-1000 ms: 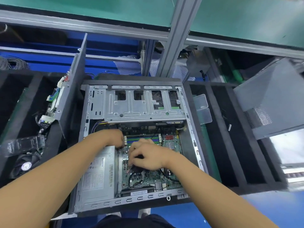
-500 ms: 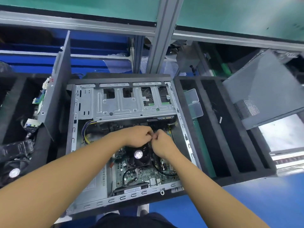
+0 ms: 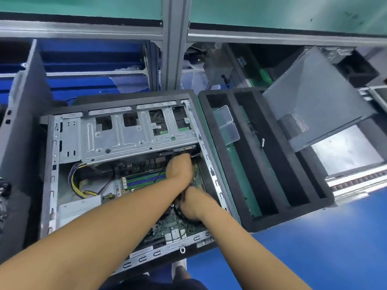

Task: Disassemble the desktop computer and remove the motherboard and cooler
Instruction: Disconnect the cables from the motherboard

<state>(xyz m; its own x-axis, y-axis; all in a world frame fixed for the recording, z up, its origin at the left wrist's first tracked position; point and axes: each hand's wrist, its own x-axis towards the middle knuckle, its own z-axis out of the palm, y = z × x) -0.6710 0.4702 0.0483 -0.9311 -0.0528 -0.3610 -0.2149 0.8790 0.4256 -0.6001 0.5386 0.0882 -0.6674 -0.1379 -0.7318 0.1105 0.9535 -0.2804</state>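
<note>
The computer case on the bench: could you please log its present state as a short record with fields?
case: open computer case, lying flat, side panel off
motherboard: motherboard in the case, not yet removed
memory: RAM sticks seated in their slots
left hand: left hand reaching under the drive cage, at a connector; grip unclear
right hand: right hand on the round black cooler, fingers hidden
beside case: black foam tray, on its right

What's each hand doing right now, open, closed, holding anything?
Left hand: curled closed at the connectors by the drive cage; what it grips cannot be told.
Right hand: closed over the cooler.
</note>
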